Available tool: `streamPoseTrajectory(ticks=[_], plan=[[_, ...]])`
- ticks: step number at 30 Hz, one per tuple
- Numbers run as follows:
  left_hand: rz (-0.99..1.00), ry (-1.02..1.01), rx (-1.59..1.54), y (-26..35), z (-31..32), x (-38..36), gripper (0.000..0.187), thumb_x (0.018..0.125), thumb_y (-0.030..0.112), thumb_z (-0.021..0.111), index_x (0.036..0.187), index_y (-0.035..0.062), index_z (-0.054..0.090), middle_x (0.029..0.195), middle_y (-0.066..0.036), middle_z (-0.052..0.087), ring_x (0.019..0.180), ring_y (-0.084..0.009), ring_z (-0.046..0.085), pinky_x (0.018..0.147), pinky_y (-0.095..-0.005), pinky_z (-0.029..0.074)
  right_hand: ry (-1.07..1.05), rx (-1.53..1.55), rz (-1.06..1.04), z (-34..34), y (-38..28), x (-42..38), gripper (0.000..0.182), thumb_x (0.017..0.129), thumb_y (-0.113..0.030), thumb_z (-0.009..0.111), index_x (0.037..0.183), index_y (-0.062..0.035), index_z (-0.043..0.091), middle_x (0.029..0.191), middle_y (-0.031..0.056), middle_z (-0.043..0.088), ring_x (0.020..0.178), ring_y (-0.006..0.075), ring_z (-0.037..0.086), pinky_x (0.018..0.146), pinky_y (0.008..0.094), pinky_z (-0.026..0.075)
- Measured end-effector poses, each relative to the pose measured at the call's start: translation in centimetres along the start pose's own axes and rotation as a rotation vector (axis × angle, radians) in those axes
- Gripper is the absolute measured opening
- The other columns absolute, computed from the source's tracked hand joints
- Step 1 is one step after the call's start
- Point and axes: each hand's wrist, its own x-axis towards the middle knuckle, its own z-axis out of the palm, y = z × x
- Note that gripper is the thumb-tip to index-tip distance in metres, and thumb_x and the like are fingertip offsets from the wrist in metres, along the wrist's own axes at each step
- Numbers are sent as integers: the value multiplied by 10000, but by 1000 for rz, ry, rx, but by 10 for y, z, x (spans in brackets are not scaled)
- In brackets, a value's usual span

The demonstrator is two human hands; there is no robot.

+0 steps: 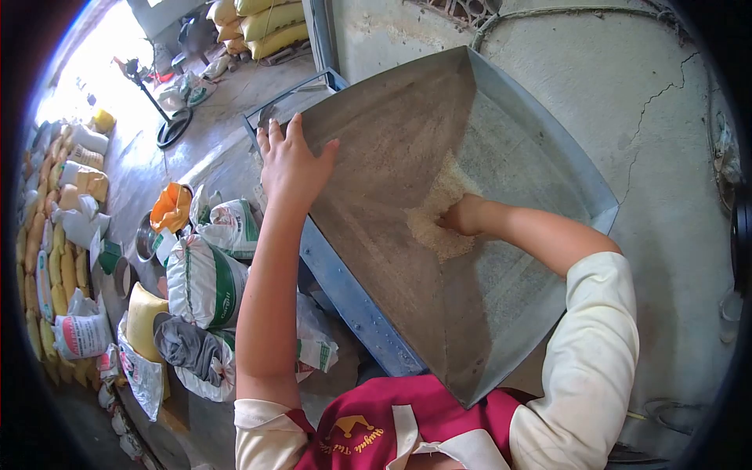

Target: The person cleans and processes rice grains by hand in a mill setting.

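Observation:
A wide metal hopper (376, 149) with sloping sides fills the middle of the head view. Pale grain, which looks like rice (448, 188), lies in a small heap at its low centre. My right hand (464, 215) reaches down into this grain from the right, and its fingers are mostly hidden there. On the hopper's left rim rests my left hand (294, 164), its fingers spread apart and nothing held in it. Under the hopper, a blue metal frame (345, 290) shows along the left side.
White and green sacks (205, 282) stand on the floor to the left, near an orange bag (171, 207). Stacked long sacks (55, 258) line the far left. Yellow sacks (270, 31) are piled at the back. A cracked wall (650, 157) rises close on the right.

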Motion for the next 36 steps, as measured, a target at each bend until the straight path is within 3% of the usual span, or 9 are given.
streamPoseTrajectory(ticks=[3,5,9,11,17,26,29,31,36], plan=[[1,-1,4,0,0,0,683,723,455,587,1268,102,374,1342,-207,275,1275,-359,186,983,-392,305,-2,28,16,0,11,-4,385,789,-154,465,1170,-162,512,1018,86,593,982,258,546,792,381,436],[3,-3,9,-1,2,1,683,721,454,588,1268,106,373,1345,-205,271,1276,-357,184,985,-392,304,297,252,133,-21,9,-14,302,782,-159,469,1054,-126,596,955,106,611,934,257,567,784,385,442],[18,8,0,-2,4,1,703,722,506,573,1267,107,379,1334,-219,288,1265,-372,203,1015,-392,242,270,209,309,-35,38,-8,356,769,-113,469,1115,-70,543,1114,139,544,1046,278,508,818,394,435],[12,10,-6,-2,3,1,704,722,506,573,1268,106,378,1332,-223,289,1265,-373,203,1015,-392,241,742,167,424,6,64,14,510,816,-206,468,1272,-17,341,1326,164,326,1199,292,359,933,411,349],[-13,-21,8,0,0,1,677,727,441,586,1275,109,366,1352,-199,261,1272,-362,191,982,-411,305,533,366,331,38,57,29,743,852,-358,454,1344,18,44,1415,177,-36,1277,316,206,1032,384,208],[-1,-32,-1,0,0,0,686,725,452,585,1273,99,369,1343,-210,272,1270,-365,193,992,-403,290,-208,771,7,-34,14,-15,733,786,-423,522,1312,8,250,1342,182,297,1217,307,327,983,347,304],[-1,-11,-5,0,0,0,684,724,454,586,1274,110,370,1342,-209,274,1270,-365,194,981,-407,306,-43,742,126,-34,41,-23,669,804,-406,499,1297,-4,294,1330,159,329,1185,302,376,972,347,320],[-8,-2,-10,-1,1,0,683,721,460,587,1275,121,375,1340,-210,276,1270,-369,193,970,-414,319,462,371,371,-10,55,-17,643,820,-394,479,1296,-4,293,1353,167,282,1219,300,324,978,368,309],[3,-18,-9,0,-1,0,691,715,466,591,1278,127,377,1341,-209,275,1271,-369,189,968,-419,319,344,424,380,60,36,19,663,836,-421,448,1314,-5,252,1391,180,170,1278,303,192,1021,391,227]])
